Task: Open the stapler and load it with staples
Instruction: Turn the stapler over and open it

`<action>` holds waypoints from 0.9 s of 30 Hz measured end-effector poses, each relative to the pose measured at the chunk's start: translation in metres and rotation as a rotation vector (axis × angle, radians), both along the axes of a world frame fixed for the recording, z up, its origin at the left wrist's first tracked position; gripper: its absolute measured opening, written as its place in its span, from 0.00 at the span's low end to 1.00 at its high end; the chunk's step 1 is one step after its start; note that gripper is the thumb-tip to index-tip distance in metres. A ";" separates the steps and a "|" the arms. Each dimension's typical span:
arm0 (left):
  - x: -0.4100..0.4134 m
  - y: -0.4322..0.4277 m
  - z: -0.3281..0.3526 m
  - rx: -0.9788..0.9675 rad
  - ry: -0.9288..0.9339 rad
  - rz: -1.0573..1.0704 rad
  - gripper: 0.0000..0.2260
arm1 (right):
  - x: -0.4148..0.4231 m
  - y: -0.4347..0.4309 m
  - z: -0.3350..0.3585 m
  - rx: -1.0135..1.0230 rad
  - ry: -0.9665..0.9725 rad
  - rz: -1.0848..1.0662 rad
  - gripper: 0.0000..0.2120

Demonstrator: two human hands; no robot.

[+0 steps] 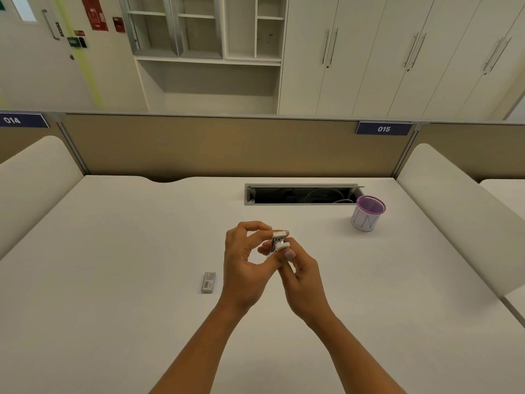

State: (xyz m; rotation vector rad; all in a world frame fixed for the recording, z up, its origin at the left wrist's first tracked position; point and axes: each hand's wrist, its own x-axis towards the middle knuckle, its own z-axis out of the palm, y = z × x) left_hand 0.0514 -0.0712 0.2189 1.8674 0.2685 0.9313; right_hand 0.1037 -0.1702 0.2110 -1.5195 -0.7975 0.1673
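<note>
1. Forearms (pixel 199 348) rise from the bottom edge and meet over the tabletop (pixel 113 251), on the camera side of the cable hatch (pixel 301 193).
2. Both hands hold the stapler (pixel 279 239), small and white, in the air, clear of the tabletop and nearer the camera than the hatch.
3. On the left hand (pixel 245 260), the fingers (pixel 255 226) curl and pinch the stapler's upper arm.
4. On the right hand (pixel 302 277), the fingers are curled under the lower arm with the thumb beside it; how they lie underneath cannot be made out.
5. Metal shows between the stapler's two white arms, so it looks partly hinged apart. The opening step seems to be in hand, and no staples can be seen in it.
6. The next move likely calls for swinging the upper arm fully back while the right hand steadies the base. One hand must then come free to fetch a strip.
7. A staple box (pixel 208 282) lies flat and shut on the tabletop, left of the hatch and closer to the camera than the stapler.
8. A purple mesh pen cup (pixel 368 213) stands just beside the hatch's right end.
9. Beyond the hatch stands a tan partition (pixel 199 146) bearing a label (pixel 383 128) reading 015.
10. Farther off are pale cupboards (pixel 369 66), open shelves (pixel 204 38) and a door (pixel 34 52).
</note>
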 end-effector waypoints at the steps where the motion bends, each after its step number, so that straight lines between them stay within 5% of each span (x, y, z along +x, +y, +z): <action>1: 0.000 -0.001 0.000 -0.003 -0.002 0.005 0.20 | 0.000 0.000 0.000 -0.012 -0.006 -0.006 0.26; 4: 0.001 -0.002 0.001 -0.058 -0.018 0.022 0.17 | 0.000 0.000 -0.002 0.001 -0.026 -0.029 0.12; 8: 0.003 -0.008 0.001 -0.207 -0.007 -0.050 0.16 | -0.004 0.000 -0.004 0.098 -0.055 -0.121 0.19; 15: 0.002 -0.013 0.008 -0.298 0.018 -0.146 0.15 | -0.006 -0.001 0.004 0.176 -0.049 -0.232 0.10; 21: -0.002 -0.012 0.012 -0.200 0.037 -0.126 0.10 | -0.007 -0.003 0.007 0.115 -0.043 -0.225 0.10; 27: -0.002 -0.017 0.012 -0.162 0.083 -0.144 0.15 | -0.013 -0.001 0.007 0.074 -0.093 -0.184 0.10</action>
